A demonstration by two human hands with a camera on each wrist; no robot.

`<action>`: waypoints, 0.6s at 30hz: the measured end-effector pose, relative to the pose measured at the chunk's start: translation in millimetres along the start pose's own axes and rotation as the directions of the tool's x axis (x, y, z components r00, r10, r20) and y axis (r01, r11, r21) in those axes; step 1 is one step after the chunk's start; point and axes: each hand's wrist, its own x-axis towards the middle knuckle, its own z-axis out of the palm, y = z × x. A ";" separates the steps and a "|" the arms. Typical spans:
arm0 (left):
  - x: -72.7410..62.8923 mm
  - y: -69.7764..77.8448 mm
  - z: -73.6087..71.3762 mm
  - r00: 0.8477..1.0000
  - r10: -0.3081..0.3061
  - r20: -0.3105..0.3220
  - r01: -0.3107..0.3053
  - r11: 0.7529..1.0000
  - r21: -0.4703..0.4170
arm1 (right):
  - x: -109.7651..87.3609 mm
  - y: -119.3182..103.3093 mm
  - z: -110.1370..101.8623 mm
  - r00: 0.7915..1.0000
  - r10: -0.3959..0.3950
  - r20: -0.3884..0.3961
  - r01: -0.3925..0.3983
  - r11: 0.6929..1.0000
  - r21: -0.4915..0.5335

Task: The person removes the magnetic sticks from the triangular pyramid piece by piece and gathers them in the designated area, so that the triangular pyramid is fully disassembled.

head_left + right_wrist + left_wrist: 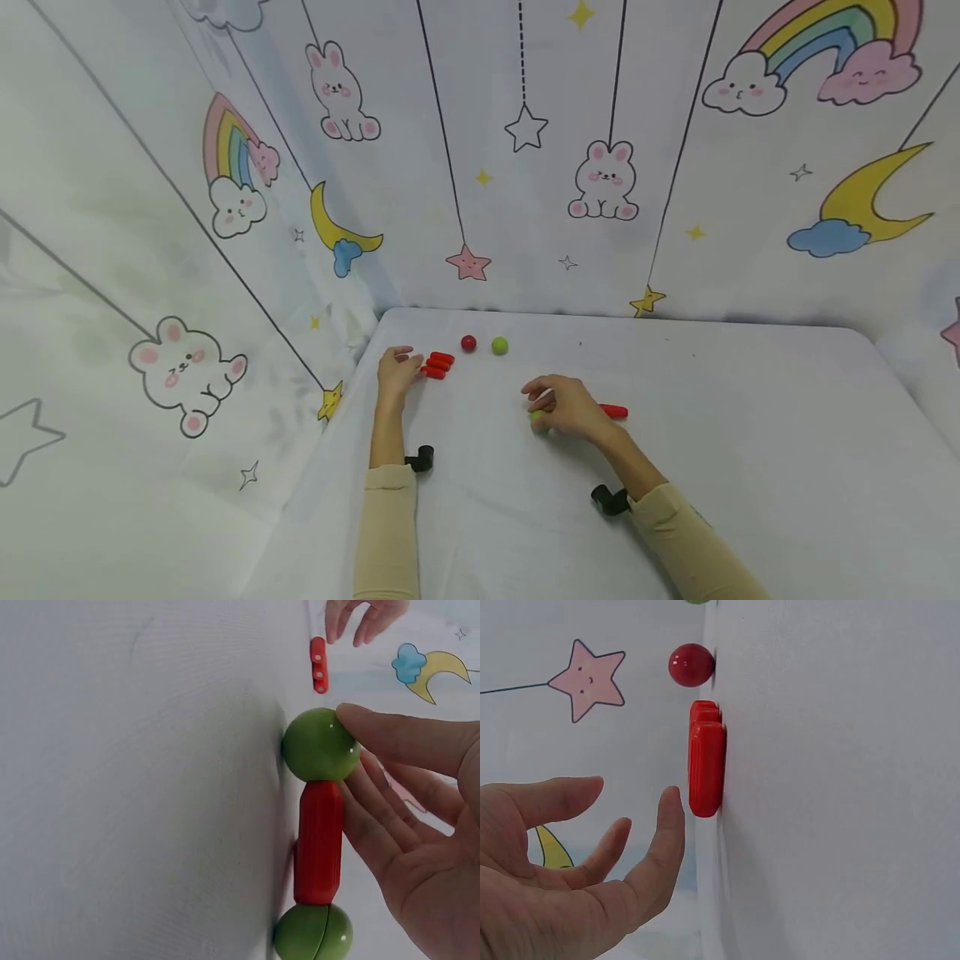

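Observation:
My right hand (566,407) pinches a green ball (321,745) between thumb and fingers, low over the white tabletop. In the right wrist view a red rod (320,844) joins that ball to a second green ball (313,934); in the head view the hand hides most of this piece. Part of a red rod (613,411) shows just right of the hand. My left hand (397,373) holds nothing, its fingers apart and loosely bent. One fingertip is right beside three red rods (707,769), which lie side by side.
A loose red ball (468,343) and a loose green ball (500,345) sit beyond the rods, near the table's back edge. A white cloth (750,433) covers the table. Patterned white curtains (420,167) hang behind and at the left.

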 end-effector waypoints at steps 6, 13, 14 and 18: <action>-0.9 3.0 3.3 0.998 0.045 -0.040 -0.043 0.997 0.060 | -1.4 -1.2 -2.0 0.994 -0.063 0.091 0.065 0.998 -0.018; -1.2 4.5 13.3 0.996 0.081 -0.024 -0.079 0.994 0.072 | -3.5 -1.4 -5.8 0.982 -0.139 0.127 0.147 0.987 -0.059; -2.1 4.9 16.0 0.996 0.087 -0.010 -0.086 0.993 0.082 | -3.8 -1.2 -6.3 0.982 -0.137 0.128 0.146 0.988 -0.057; -8.2 9.9 30.5 0.991 0.108 0.079 -0.116 0.989 0.097 | -3.1 -1.0 -11.1 0.990 -0.124 0.066 0.126 0.991 -0.036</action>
